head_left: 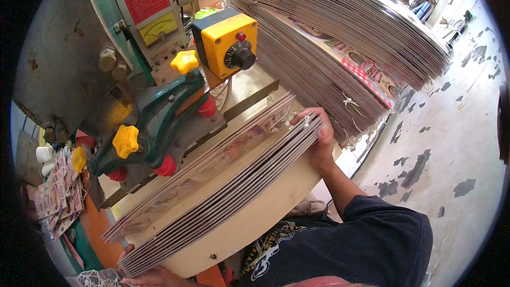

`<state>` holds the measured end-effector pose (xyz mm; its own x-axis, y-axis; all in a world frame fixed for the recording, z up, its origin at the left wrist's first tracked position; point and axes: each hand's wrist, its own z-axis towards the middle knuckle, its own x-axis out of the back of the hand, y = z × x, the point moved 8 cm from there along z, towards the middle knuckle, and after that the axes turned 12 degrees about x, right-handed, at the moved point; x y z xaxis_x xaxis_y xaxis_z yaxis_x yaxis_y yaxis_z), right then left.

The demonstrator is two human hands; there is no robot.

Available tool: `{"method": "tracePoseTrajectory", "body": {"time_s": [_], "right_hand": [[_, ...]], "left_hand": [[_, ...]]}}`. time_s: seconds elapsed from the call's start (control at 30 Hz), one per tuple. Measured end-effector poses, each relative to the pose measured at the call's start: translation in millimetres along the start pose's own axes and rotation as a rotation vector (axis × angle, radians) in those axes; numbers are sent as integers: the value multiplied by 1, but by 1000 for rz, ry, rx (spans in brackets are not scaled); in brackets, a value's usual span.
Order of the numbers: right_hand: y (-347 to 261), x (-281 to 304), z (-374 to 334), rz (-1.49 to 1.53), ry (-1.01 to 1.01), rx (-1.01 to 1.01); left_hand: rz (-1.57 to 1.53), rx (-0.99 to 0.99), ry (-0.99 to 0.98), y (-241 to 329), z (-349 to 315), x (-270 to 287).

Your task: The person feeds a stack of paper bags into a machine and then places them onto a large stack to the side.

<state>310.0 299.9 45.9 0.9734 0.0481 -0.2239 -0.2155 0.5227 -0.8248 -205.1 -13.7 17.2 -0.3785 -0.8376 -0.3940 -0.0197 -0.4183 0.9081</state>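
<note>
A bundle of printed card sheets (212,180) is held on edge on the cream worktop (255,223), the left hand (151,275) cupped under its near end and the right hand (319,138) with fingers closed over its far end (sheets fanned apart on top). Beyond, the green machine (154,117) and tall stacks (340,37) are seen. Loose sheets could slide out if grip is slackened.

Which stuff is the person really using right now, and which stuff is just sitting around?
In use:
- bundle of printed cardboard sheets
- right hand gripping its far end
- left hand at its near end
- cream work table under it

Just sitting around:
- tall tied sheet stacks
- yellow control box
- green machine
- small printed cards
</note>
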Motion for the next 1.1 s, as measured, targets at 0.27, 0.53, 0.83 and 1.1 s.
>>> {"method": "tracePoseTrajectory", "body": {"time_s": [0.27,0.53,0.83,1.1], "right_hand": [[1,-1,0,13,-3,-5],[3,3,0,-15,-1,16],[-1,0,0,-45,-20,19],[-1,1,0,-37,-5,18]], "left_hand": [[28,8,27,0,2,0],[14,64,26,-14,10,19],[32,-5,68,2,-2,-5],[-160,301,65,-11,-14,-11]]}}
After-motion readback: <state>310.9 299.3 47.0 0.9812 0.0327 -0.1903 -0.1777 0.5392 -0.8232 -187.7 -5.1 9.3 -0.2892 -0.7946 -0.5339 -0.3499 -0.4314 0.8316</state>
